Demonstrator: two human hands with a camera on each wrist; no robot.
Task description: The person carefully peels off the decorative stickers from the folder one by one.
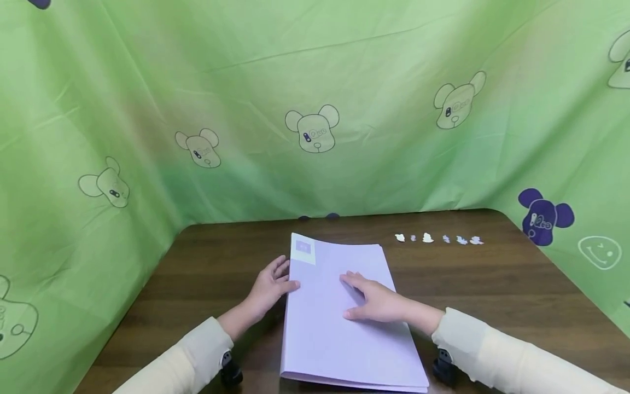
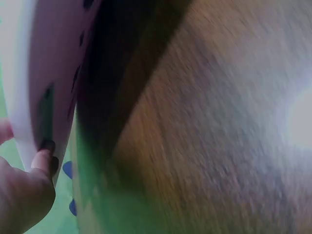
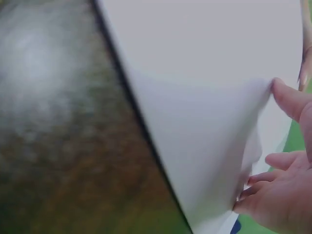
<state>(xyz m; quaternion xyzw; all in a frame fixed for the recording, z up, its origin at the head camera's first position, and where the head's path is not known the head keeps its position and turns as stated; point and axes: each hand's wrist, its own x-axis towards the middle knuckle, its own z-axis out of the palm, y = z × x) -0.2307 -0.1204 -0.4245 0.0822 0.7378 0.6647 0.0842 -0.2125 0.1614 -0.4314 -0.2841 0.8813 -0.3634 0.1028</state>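
Observation:
A lavender file folder [image 1: 339, 339], closed and with a pale label [image 1: 302, 249] in its upper left corner, lies lengthwise in front of me on the table. My left hand [image 1: 268, 287] grips its left edge, thumb over the cover and fingers at the spine. In the left wrist view, fingers of the left hand [image 2: 29, 187] touch the spine, near a dark slot in it. My right hand [image 1: 376, 301] rests on the middle of the cover, fingers extended and spread from the thumb. The right wrist view shows fingertips of the right hand [image 3: 282, 195] against the pale cover.
Several small white and lilac cut-out pieces [image 1: 427, 238] lie in a row at the back right of the brown wooden table [image 1: 472, 290]. A green curtain [image 1: 256, 180] with printed bear heads hangs behind and along both sides.

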